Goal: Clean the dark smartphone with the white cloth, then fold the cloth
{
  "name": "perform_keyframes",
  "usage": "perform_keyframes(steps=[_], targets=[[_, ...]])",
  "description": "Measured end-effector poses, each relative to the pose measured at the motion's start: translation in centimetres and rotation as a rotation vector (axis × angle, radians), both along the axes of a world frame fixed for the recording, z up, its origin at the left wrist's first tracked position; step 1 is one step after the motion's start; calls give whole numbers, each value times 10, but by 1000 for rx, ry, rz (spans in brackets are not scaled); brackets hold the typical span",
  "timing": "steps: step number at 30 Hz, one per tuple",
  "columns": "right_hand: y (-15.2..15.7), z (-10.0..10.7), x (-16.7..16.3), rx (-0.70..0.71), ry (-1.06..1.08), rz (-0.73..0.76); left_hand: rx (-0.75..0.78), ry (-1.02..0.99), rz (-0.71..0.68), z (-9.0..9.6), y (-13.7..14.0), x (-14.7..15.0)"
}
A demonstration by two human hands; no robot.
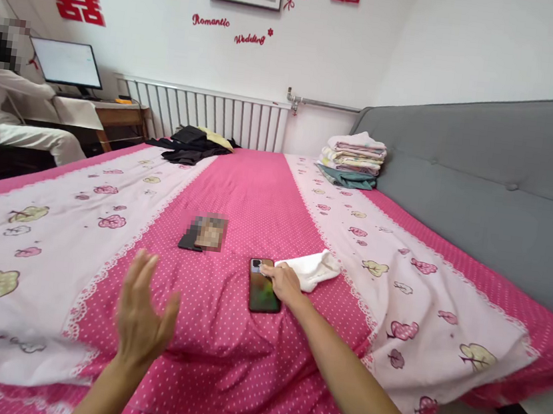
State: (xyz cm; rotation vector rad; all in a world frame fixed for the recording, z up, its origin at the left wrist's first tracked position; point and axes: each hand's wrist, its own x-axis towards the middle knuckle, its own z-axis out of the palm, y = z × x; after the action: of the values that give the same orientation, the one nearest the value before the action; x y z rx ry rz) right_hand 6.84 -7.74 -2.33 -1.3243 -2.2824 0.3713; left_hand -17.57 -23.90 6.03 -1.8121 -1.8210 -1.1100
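A smartphone (264, 299) in a dark case is on the pink dotted bedspread, its back and camera facing up. My right hand (286, 285) is closed at its upper right edge, with fingertips over the back near the camera; the fingers underneath are hidden. Right behind that hand a white cloth (320, 271) lies crumpled on the bed, and whether the hand touches it is unclear. My left hand (146, 308) is raised above the bed to the left, fingers up, thumb apart, holding nothing. Beyond it lies a flat dark item (193, 236), partly blurred out.
A folded stack of cloths (353, 156) stands by the grey headboard (488, 166). Dark clothes (193, 146) lie at the bed's far side, before a white radiator (207, 114). On the left, a person (11, 107) sits at a desk with a monitor (67, 62).
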Motion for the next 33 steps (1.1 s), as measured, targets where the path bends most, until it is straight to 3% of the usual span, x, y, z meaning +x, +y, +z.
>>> perform_keyframes(steps=[3,6,10,14,21,28,33], targets=[[15,0,-4,-11,-3,1,-215,30,-37,-19,41,-4],[25,-1,-5,-19,-8,6,-434,230,-184,-45,91,1],[30,-2,-5,-13,-18,5,-520,279,-216,-76,131,21],[28,-1,-6,-1,-29,-11,-533,280,-155,-88,136,34],[-2,3,0,25,-20,9,-530,303,-114,-90,129,34],[-64,9,27,1,137,278,-525,322,-112,-90,129,34],[-72,7,23,66,135,367,-519,320,-120,-90,129,34]])
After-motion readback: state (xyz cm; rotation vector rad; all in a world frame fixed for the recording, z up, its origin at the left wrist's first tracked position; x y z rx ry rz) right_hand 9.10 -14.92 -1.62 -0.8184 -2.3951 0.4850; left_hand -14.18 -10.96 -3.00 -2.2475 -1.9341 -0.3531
